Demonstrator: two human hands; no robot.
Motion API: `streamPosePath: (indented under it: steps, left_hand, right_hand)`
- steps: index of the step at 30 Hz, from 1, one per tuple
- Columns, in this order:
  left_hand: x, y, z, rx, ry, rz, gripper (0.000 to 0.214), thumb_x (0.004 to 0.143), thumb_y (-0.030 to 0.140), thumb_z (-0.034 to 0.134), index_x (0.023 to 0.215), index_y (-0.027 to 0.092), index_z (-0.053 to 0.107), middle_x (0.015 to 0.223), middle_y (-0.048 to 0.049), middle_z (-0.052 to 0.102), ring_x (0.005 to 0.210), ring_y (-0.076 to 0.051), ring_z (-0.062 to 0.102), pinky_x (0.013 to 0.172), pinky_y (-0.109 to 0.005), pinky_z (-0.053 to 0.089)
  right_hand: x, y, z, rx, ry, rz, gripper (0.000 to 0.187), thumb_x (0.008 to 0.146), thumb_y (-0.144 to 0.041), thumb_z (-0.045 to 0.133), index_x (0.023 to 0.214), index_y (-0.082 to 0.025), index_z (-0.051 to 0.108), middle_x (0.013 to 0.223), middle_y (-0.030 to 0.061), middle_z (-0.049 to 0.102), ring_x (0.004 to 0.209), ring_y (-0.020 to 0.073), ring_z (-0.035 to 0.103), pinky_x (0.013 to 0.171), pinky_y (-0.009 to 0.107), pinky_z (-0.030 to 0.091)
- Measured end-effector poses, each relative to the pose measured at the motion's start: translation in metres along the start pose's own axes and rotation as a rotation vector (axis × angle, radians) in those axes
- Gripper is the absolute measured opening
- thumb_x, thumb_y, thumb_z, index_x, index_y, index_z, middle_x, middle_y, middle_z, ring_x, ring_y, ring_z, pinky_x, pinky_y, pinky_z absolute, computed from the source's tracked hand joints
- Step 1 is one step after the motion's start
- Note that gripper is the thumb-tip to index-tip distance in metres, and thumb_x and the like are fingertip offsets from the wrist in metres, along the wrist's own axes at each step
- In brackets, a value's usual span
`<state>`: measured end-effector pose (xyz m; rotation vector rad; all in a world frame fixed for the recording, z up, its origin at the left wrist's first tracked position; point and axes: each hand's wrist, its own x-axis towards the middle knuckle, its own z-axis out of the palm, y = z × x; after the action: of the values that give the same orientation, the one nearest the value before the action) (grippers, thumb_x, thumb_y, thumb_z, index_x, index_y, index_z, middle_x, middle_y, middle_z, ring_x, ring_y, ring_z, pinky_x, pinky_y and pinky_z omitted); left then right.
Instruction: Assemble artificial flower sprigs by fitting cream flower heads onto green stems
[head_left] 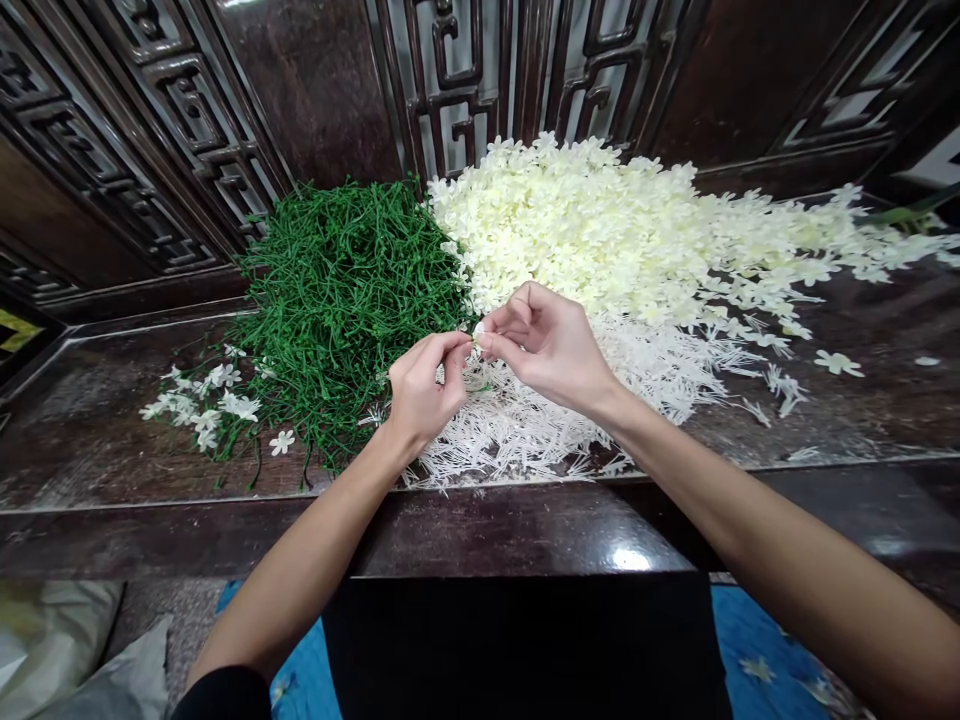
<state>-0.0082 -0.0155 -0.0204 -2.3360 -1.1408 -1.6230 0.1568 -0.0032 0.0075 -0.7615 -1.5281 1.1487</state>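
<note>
My left hand [429,388] is closed in a pinch on a thin green artificial stem, mostly hidden by the fingers. Fingertip to fingertip with it, my right hand [553,345] pinches a small white artificial flower [478,331] at the stem's tip. Behind my left hand spreads a heap of green plastic stems [345,290]. A large pile of cream-white petal blossoms [585,230] rises beyond my right hand. Below both hands lies a heap of thin white stamen pieces [510,430]. At the left, several white flowers on green stems [202,405] lie together.
Everything lies on a dark wooden bench [885,410] whose front edge faces me. A carved wooden backrest [322,90] stands behind the piles. Loose blossoms [838,363] are scattered at the right. Pale bags [60,640] sit on the floor at lower left.
</note>
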Motion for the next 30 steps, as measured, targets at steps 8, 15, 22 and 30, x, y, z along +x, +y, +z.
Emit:
streamPosePath:
  steps: [8, 15, 22, 30]
  left_hand:
    - [0.01, -0.002, -0.004, -0.19, 0.043, -0.083, 0.005, 0.089, 0.017, 0.064, 0.089, 0.018, 0.068, 0.085, -0.0029, 0.072, 0.078, -0.012, 0.066, 0.069, -0.025, 0.055]
    - [0.008, 0.003, -0.004, -0.299, 0.006, -0.295, 0.009, 0.088, 0.021, 0.063, 0.081, 0.018, 0.067, 0.078, -0.0014, 0.068, 0.069, -0.011, 0.061, 0.064, -0.025, 0.052]
    - [0.017, 0.01, -0.01, -0.479, -0.15, -0.531, 0.011, 0.086, 0.024, 0.066, 0.077, 0.017, 0.065, 0.068, -0.0005, 0.065, 0.06, -0.011, 0.064, 0.06, -0.025, 0.053]
    - [0.01, 0.006, -0.005, -0.354, -0.048, -0.378, 0.005, 0.086, 0.018, 0.065, 0.08, 0.018, 0.065, 0.074, -0.0008, 0.068, 0.065, -0.011, 0.065, 0.063, -0.026, 0.053]
  right_hand:
    - [0.004, -0.012, -0.003, 0.027, 0.003, 0.053, 0.058, 0.066, -0.042, 0.085, 0.073, -0.026, 0.029, 0.08, 0.0014, 0.066, 0.069, 0.0163, 0.065, 0.07, 0.04, 0.062]
    - [-0.002, -0.003, 0.003, -0.045, 0.021, -0.101, 0.041, 0.08, -0.033, 0.071, 0.074, -0.026, 0.031, 0.081, 0.0011, 0.063, 0.081, 0.0182, 0.066, 0.076, 0.039, 0.06]
    - [0.0, 0.004, -0.001, -0.456, -0.018, -0.383, 0.032, 0.085, -0.024, 0.056, 0.065, -0.027, 0.03, 0.066, 0.0014, 0.056, 0.083, 0.0237, 0.067, 0.068, 0.043, 0.057]
    - [-0.002, -0.001, 0.002, -0.332, 0.034, -0.275, 0.035, 0.081, -0.023, 0.06, 0.068, -0.026, 0.028, 0.071, 0.0006, 0.057, 0.086, 0.0222, 0.067, 0.068, 0.04, 0.056]
